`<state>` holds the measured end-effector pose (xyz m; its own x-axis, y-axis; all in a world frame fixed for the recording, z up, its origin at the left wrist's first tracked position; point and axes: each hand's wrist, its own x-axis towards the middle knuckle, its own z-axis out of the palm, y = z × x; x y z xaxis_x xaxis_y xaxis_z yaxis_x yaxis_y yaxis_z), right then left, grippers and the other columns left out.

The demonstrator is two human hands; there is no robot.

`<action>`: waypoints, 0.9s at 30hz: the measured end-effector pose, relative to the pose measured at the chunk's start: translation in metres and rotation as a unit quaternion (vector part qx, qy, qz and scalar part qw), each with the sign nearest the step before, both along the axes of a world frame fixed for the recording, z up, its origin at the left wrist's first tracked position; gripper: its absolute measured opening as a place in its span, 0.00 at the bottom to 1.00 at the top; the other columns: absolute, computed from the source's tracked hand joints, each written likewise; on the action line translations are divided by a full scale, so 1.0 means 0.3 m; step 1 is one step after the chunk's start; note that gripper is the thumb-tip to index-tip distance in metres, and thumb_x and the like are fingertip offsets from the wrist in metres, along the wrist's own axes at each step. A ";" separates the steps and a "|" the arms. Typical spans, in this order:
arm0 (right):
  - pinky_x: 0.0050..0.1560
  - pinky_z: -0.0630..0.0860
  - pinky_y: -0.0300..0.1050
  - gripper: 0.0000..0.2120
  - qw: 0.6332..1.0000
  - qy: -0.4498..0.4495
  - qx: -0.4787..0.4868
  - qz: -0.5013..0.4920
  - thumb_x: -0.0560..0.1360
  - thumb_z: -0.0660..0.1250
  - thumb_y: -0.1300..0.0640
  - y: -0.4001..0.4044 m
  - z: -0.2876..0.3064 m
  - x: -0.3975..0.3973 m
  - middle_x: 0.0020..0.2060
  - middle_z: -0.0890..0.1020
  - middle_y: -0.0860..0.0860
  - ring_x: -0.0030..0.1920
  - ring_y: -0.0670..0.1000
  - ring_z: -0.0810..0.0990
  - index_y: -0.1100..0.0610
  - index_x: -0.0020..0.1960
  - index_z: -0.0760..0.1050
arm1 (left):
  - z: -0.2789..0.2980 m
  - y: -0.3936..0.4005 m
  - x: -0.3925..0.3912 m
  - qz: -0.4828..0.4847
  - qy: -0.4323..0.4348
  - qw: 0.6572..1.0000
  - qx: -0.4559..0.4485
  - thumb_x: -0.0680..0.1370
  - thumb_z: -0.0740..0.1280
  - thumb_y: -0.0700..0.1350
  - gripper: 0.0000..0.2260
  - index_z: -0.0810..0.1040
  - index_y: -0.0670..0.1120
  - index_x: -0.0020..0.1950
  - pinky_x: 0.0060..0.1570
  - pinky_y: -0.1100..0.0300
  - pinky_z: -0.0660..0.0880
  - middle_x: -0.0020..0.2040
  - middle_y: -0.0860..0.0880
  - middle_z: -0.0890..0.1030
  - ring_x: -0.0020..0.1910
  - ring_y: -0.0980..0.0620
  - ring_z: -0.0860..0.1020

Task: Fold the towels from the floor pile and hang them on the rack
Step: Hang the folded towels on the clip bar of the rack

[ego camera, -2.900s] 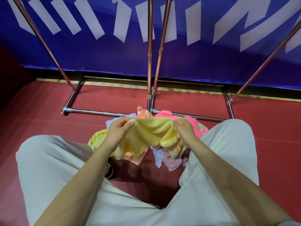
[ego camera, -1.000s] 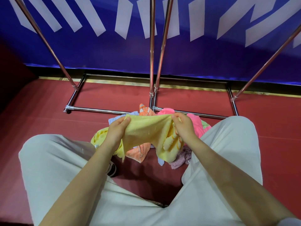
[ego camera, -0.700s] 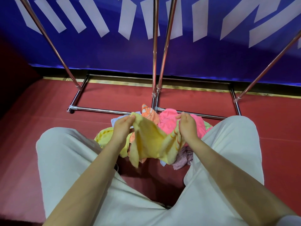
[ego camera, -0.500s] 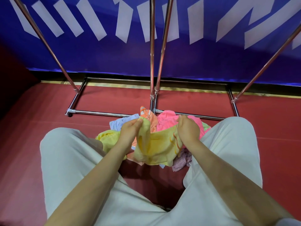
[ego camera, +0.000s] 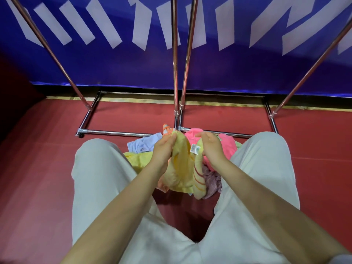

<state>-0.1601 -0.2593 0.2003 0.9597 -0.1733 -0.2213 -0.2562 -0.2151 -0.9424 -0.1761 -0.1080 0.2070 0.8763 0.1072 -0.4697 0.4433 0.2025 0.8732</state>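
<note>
Both hands [ego camera: 163, 149] [ego camera: 211, 147] sit close together, with only a narrow gap between the fingers, filled by the yellow towel [ego camera: 181, 168]. Just beyond the fingertips the pile [ego camera: 224, 147] and the rack's base bar [ego camera: 118, 132] block the way. Two uprights [ego camera: 175, 63] stand straight ahead. The knees [ego camera: 99, 168] [ego camera: 266, 164] hem in both sides. Bare floor [ego camera: 129, 117] lies open past the bar.

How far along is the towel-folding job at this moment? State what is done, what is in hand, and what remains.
Done: nothing shows on the rack; its visible poles are bare. In hand: the left hand and right hand each grip an upper edge of the yellow towel, which hangs doubled between them, so a fold is under way. Left: hanging this towel, then the floor pile, with pink, blue, orange and yellow cloths.
</note>
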 end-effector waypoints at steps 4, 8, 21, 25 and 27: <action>0.32 0.76 0.42 0.11 0.998 -0.040 -0.024 0.033 0.80 0.57 0.60 0.025 0.001 -0.003 0.36 0.78 0.47 0.30 0.46 0.76 0.57 0.47 0.79 | 0.006 -0.052 0.014 -0.020 -0.025 0.999 0.016 0.80 0.64 0.48 0.07 0.82 0.50 0.48 0.60 0.51 0.74 0.52 0.48 0.83 0.53 0.50 0.79; 0.33 0.77 0.39 0.10 0.997 -0.049 -0.037 0.035 0.79 0.58 0.62 0.027 -0.003 -0.004 0.38 0.80 0.49 0.34 0.46 0.77 0.56 0.46 0.78 | 0.015 -0.077 0.015 0.006 -0.036 0.999 -0.007 0.78 0.66 0.50 0.10 0.83 0.48 0.54 0.62 0.49 0.74 0.55 0.45 0.83 0.55 0.48 0.79; 0.37 0.75 0.32 0.07 0.994 -0.060 0.021 0.091 0.78 0.62 0.65 0.023 0.010 -0.014 0.34 0.81 0.50 0.33 0.41 0.79 0.59 0.45 0.78 | -0.010 -0.060 0.032 -0.002 -0.022 0.999 -0.039 0.82 0.60 0.43 0.10 0.80 0.46 0.48 0.43 0.61 0.76 0.43 0.47 0.82 0.41 0.53 0.79; 0.44 0.67 0.27 0.04 0.976 -0.159 -0.131 0.066 0.74 0.69 0.60 -0.004 0.016 -0.009 0.39 0.74 0.45 0.40 0.39 0.74 0.58 0.47 0.82 | -0.022 -0.063 0.029 -0.015 -0.026 0.998 -0.049 0.82 0.60 0.43 0.10 0.81 0.48 0.46 0.39 0.66 0.76 0.41 0.51 0.83 0.37 0.58 0.81; 0.47 0.69 0.32 0.04 0.968 -0.190 -0.145 0.075 0.74 0.69 0.59 -0.006 0.024 -0.011 0.41 0.77 0.45 0.44 0.42 0.75 0.57 0.46 0.82 | -0.017 -0.062 0.026 -0.017 -0.034 0.998 -0.043 0.82 0.60 0.43 0.10 0.81 0.49 0.46 0.43 0.64 0.76 0.42 0.50 0.82 0.40 0.56 0.80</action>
<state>-0.1633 -0.2613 0.2074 0.9816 -0.0269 0.1888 0.1512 -0.4935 -0.8565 -0.1684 -0.1265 0.2019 0.9091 0.0391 -0.4148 0.3910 0.2636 0.8818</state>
